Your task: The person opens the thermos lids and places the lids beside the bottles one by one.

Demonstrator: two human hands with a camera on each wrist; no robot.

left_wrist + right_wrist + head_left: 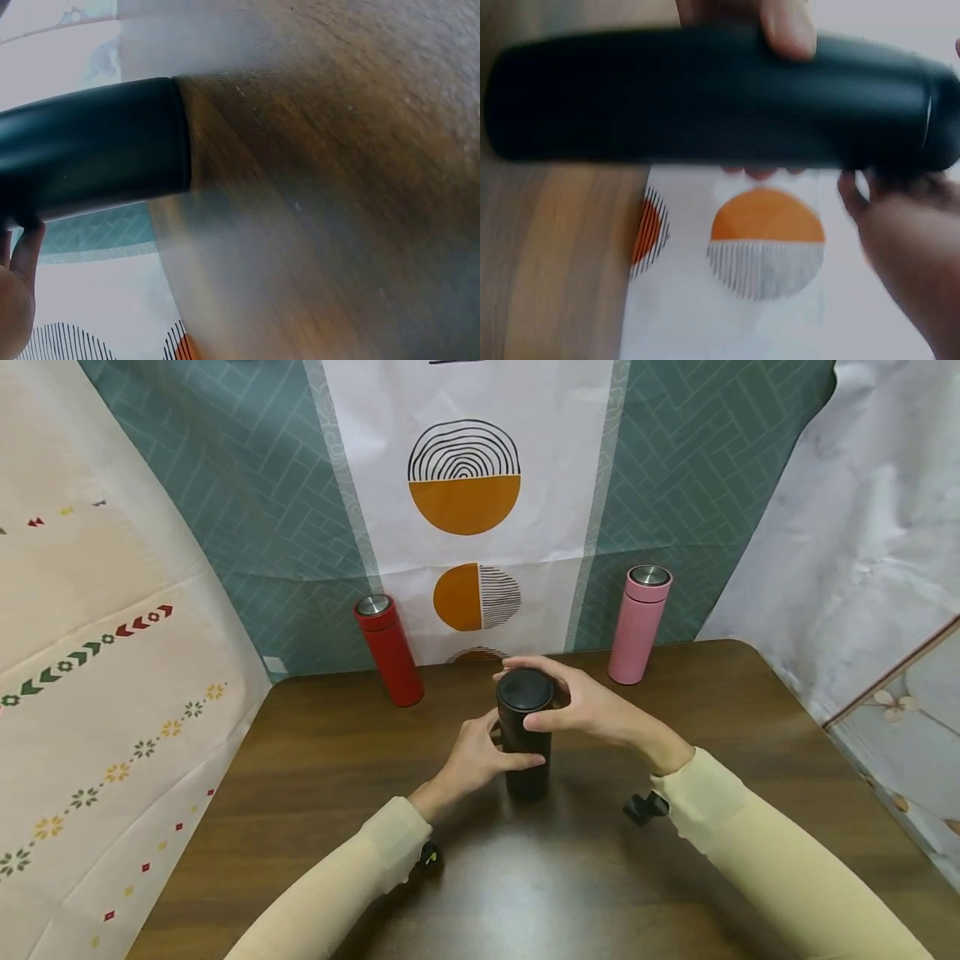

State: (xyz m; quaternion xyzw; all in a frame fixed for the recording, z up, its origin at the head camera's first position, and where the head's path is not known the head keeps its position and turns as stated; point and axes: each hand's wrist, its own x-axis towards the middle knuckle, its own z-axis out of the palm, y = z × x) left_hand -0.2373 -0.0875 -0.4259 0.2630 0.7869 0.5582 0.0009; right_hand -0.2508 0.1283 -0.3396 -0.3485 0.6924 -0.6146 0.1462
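Observation:
A black thermos bottle (527, 743) stands upright over the middle of the table; whether its base touches the wood I cannot tell. Lower on its body, my left hand (477, 755) grips it from the left, thumb across the front. My right hand (588, 703) holds it near the top from the right, its thumb just below the lid (525, 689). The left wrist view shows the lower part of the bottle (97, 146) and its base end. In the right wrist view the bottle (705, 101) lies across the picture, slightly blurred, with both hands on it.
A red thermos bottle (390, 650) stands at the back left of the wooden table (315, 802), and a pink one (639, 625) at the back right. Behind them hangs a patterned cloth (465, 393). Light cloths cover the left and right sides.

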